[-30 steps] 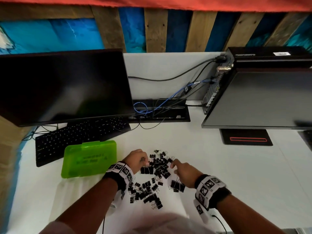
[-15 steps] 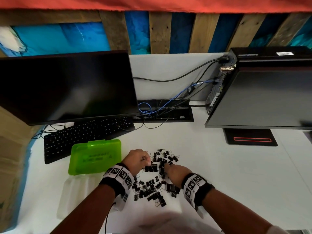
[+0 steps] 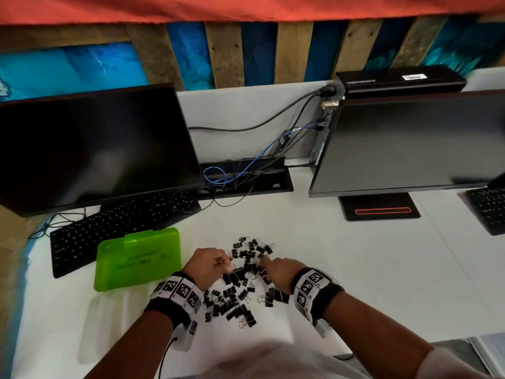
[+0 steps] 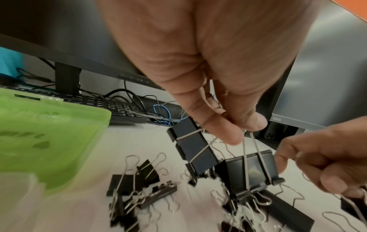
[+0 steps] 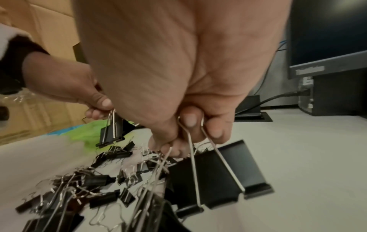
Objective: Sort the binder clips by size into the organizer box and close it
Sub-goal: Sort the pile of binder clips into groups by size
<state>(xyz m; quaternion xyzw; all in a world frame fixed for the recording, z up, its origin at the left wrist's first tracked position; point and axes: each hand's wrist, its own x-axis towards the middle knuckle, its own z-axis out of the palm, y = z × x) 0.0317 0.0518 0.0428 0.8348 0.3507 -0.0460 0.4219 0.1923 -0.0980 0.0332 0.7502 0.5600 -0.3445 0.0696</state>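
Observation:
A heap of black binder clips (image 3: 240, 285) of mixed sizes lies on the white desk in front of me. The green organizer box (image 3: 138, 258) sits closed to the left of the heap. My left hand (image 3: 211, 265) pinches the wire handles of large binder clips (image 4: 252, 171), which hang just above the pile. My right hand (image 3: 276, 272) grips the wire handles of several large clips; one large clip (image 5: 222, 175) dangles from its fingers (image 5: 214, 127). Both hands hover over the heap, close together.
A black keyboard (image 3: 114, 228) and monitor (image 3: 93, 149) stand behind the box. A second monitor (image 3: 410, 143) on its stand (image 3: 379, 210) is at the right, with a cable tray (image 3: 246, 176) between. A clear plastic bag (image 3: 90, 324) lies left of my left forearm.
The right hand moved left and forward into the heap, closer to the left hand. The left hand stayed at the pile's left side, holding clips. The head view shifted slightly.

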